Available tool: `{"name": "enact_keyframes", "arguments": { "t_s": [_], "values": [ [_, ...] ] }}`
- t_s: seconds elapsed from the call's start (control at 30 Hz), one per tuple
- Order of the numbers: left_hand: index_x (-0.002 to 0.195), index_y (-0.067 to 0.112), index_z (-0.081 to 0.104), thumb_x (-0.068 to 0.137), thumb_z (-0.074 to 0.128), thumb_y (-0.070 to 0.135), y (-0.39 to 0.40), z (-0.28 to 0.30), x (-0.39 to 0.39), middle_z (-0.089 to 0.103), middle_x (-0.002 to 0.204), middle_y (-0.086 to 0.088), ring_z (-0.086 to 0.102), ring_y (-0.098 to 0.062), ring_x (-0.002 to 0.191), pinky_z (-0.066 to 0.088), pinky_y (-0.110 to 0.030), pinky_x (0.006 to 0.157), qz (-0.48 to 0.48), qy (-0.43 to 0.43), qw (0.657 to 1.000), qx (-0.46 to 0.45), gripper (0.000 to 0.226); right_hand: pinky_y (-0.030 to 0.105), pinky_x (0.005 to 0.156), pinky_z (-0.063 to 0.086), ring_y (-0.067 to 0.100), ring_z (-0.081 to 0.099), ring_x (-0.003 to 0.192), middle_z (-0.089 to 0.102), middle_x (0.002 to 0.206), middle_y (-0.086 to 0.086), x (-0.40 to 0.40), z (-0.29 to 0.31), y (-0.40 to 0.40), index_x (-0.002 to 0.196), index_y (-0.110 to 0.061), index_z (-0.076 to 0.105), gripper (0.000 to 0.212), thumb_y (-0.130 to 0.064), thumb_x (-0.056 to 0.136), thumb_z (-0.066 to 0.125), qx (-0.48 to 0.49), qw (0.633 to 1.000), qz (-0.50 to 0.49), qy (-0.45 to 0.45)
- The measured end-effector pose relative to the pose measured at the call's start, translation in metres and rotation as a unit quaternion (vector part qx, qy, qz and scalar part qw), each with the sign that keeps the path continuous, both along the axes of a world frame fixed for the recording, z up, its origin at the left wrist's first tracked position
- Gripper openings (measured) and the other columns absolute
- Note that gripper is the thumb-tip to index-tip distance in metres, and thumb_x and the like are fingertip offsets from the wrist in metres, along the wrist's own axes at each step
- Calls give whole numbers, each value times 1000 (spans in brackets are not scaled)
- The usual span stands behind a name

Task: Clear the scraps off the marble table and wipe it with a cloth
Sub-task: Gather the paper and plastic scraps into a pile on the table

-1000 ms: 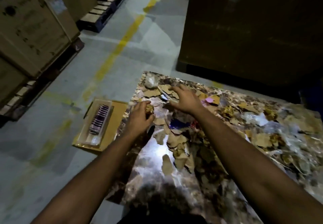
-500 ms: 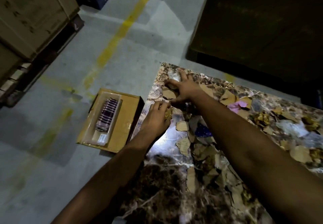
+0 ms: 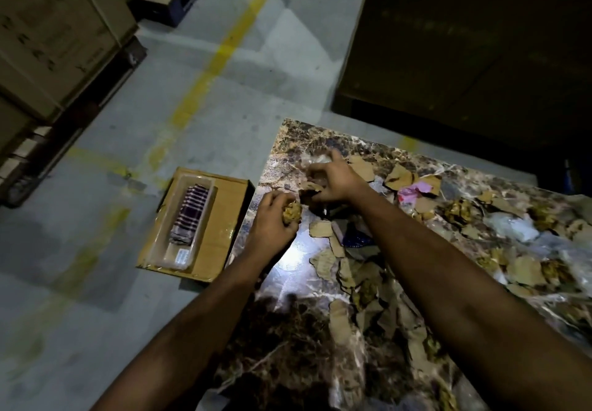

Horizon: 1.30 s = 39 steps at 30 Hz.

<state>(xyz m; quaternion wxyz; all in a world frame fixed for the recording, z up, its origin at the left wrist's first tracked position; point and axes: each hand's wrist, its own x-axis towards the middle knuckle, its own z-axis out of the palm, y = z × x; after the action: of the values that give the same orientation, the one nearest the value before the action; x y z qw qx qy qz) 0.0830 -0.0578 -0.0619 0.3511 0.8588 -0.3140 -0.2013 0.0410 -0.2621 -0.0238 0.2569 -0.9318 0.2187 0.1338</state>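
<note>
A dark marble table is strewn with torn cardboard scraps, crumpled yellowish paper balls, clear plastic and a pink scrap. My left hand grips a crumpled yellowish paper ball near the table's left edge. My right hand reaches to the far left corner, its fingers curled round cardboard scraps there. A folded striped cloth lies in a clear tray on the floor to the left.
The clear tray rests on a flat cardboard box beside the table. Stacked cartons on pallets stand at the far left. A large dark crate looms behind the table. A yellow line crosses the concrete floor.
My right hand has reached further toward the far left corner and closed on scraps there. My left hand keeps the paper ball and has barely moved. The camera has tilted down.
</note>
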Motion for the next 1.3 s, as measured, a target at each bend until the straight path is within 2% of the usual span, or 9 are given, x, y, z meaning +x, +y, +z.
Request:
{"name": "enact_keyframes", "arguments": {
  "t_s": [0.13, 0.3, 0.57, 0.7, 0.8, 0.97, 1.07, 1.2, 1.3],
  "values": [
    [124, 21, 59, 79, 75, 16, -4, 17, -15, 48, 130, -6, 54, -26, 110, 38, -23, 85, -5, -7, 1000, 5, 48, 39, 118, 32, 38, 33, 142, 28, 148, 14, -50, 37, -12, 131, -25, 64, 64, -39, 73, 88, 16, 998, -17, -53],
    [125, 22, 61, 81, 76, 18, -25, 50, -56, 51, 130, -7, 52, -24, 115, 37, -22, 88, -16, -8, 999, -45, 47, 25, 109, 33, 33, 32, 141, 36, 135, 12, -152, 81, -27, 123, -23, 68, 57, -34, 72, 89, 3, 995, -55, -89],
    [125, 22, 61, 81, 77, 24, -77, 66, -166, 51, 129, -3, 48, -15, 120, 31, -13, 89, -138, -16, 984, -110, 46, 34, 110, 40, 37, 32, 145, 20, 155, 15, -321, 76, -39, 131, -28, 63, 62, -37, 74, 85, -32, 990, -133, -30],
    [138, 29, 52, 86, 71, 35, -99, 50, -208, 46, 145, -1, 36, -25, 136, 31, -37, 113, -246, -54, 968, -1, 55, 48, 107, 47, 41, 31, 145, 6, 168, 7, -354, 43, -37, 144, -47, 46, 74, -48, 77, 77, -78, 992, -92, 40],
    [146, 40, 40, 89, 63, 47, -100, 42, -223, 34, 158, 1, 22, -28, 144, 24, -50, 116, -303, -91, 943, 104, 62, 54, 111, 38, 44, 21, 147, 1, 169, 9, -366, 30, -35, 152, -55, 26, 89, -52, 77, 75, -65, 994, -57, 74],
    [148, 44, 35, 89, 47, 62, -94, 56, -230, 21, 164, 9, 23, -22, 147, 20, -53, 117, -291, -86, 952, 35, 63, 58, 115, 32, 40, 16, 153, -1, 170, 8, -390, 38, -45, 154, -57, 6, 109, -57, 71, 77, 9, 996, -83, -26],
    [148, 46, 34, 90, 36, 67, -99, 66, -228, 33, 161, 8, 25, -23, 147, 18, -57, 117, -297, -101, 948, 54, 62, 54, 120, 27, 35, 12, 155, -3, 170, 9, -398, 37, -46, 155, -53, 2, 119, -61, 69, 83, 35, 998, -54, -15],
    [148, 42, 37, 92, 37, 64, -110, 79, -232, 47, 152, 5, 28, -19, 142, 21, -49, 111, -256, -127, 958, 14, 60, 60, 120, 24, 33, 15, 154, 5, 170, 6, -412, 44, -57, 155, -56, 7, 112, -65, 71, 81, 48, 992, -96, -69],
    [147, 40, 39, 93, 40, 60, -132, 87, -241, 49, 149, 5, 30, -15, 138, 22, -47, 110, -265, -135, 955, -10, 57, 49, 118, 27, 30, 24, 150, 20, 166, 7, -435, 56, -82, 156, -44, 25, 95, -54, 80, 79, 32, 978, -158, -134]
  ]
}}
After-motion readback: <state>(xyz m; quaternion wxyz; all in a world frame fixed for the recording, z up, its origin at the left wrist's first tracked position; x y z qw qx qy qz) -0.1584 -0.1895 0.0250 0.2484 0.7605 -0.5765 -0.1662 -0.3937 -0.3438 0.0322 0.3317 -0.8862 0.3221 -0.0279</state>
